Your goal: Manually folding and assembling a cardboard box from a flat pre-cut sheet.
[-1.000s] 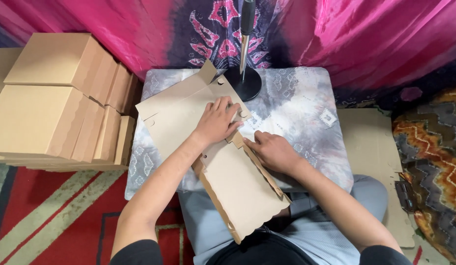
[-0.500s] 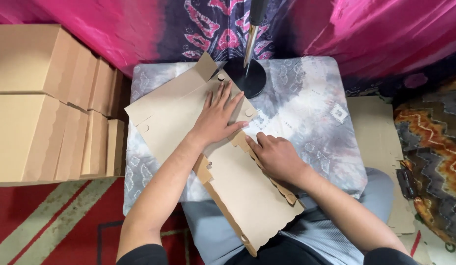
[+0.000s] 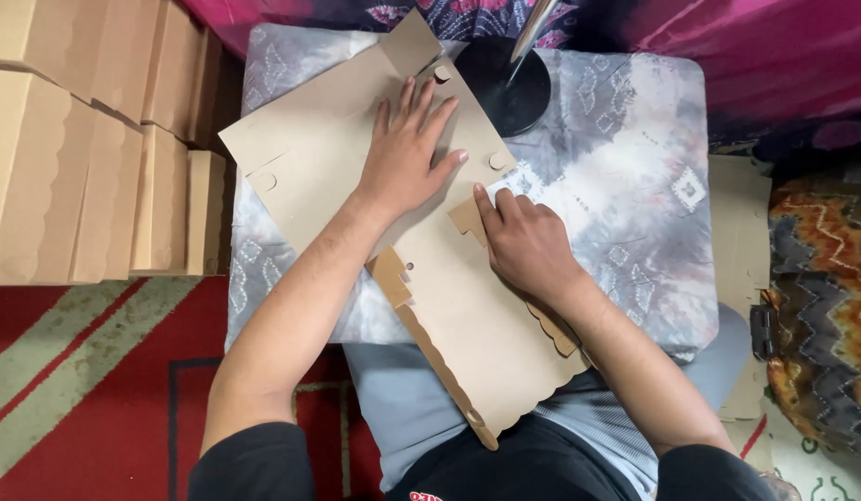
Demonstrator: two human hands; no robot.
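Observation:
A flat die-cut cardboard box blank (image 3: 310, 148) lies across a small table covered with a grey patterned cloth (image 3: 625, 195). Its near panel with a scalloped edge (image 3: 491, 353) hangs over my lap. My left hand (image 3: 407, 153) presses flat on the blank's middle, fingers spread. My right hand (image 3: 523, 241) rests on the blank's right edge, fingertips on a small side tab (image 3: 467, 218). Neither hand grips anything.
Stacks of folded cardboard boxes (image 3: 87, 139) stand to the left on a red striped rug (image 3: 87, 390). A black round stand base (image 3: 509, 83) with a metal pole sits at the table's far edge. More flat cardboard (image 3: 741, 232) lies to the right.
The view has tilted down and closer. My left hand stayed pressed on the blank while my right hand slid up toward the side tab.

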